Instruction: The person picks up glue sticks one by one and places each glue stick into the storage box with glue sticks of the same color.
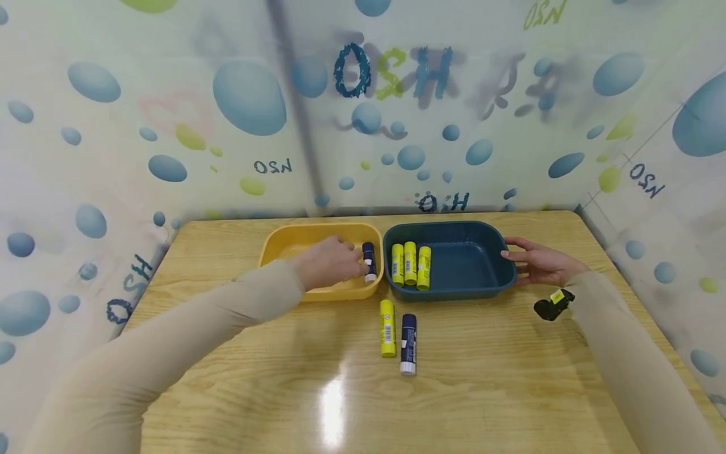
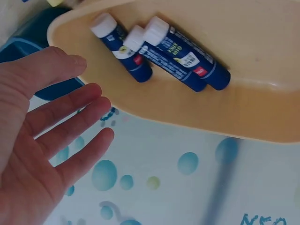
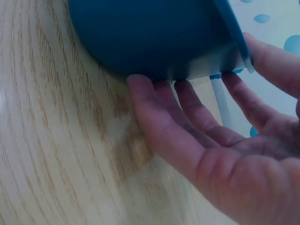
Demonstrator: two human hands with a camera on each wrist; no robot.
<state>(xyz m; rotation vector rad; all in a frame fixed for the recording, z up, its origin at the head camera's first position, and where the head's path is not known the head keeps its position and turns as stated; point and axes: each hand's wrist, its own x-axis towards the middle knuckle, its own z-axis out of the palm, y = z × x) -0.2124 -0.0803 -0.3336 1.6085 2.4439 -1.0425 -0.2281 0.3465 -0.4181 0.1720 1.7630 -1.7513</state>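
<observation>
My left hand [image 1: 333, 261] is over the right part of the yellow tray [image 1: 295, 231], its fingers extended and holding nothing. Inside that tray lie three dark blue glue sticks with white caps; one glue stick [image 1: 368, 261] shows in the head view, while the left wrist view has a pair of glue sticks [image 2: 190, 56] side by side and a separate one [image 2: 123, 49]. My right hand [image 1: 541, 261] rests its fingertips against the outer right end of the dark blue tray [image 3: 154, 37]. Three yellow glue sticks [image 1: 410, 263] lie at that tray's left end.
In front of the trays, a yellow glue stick [image 1: 387, 329] and a dark blue glue stick [image 1: 408, 345] lie on the wooden table [image 1: 255, 391]. The two trays stand side by side near the back edge. A wall covering with painted bubbles [image 1: 363, 145] rises behind.
</observation>
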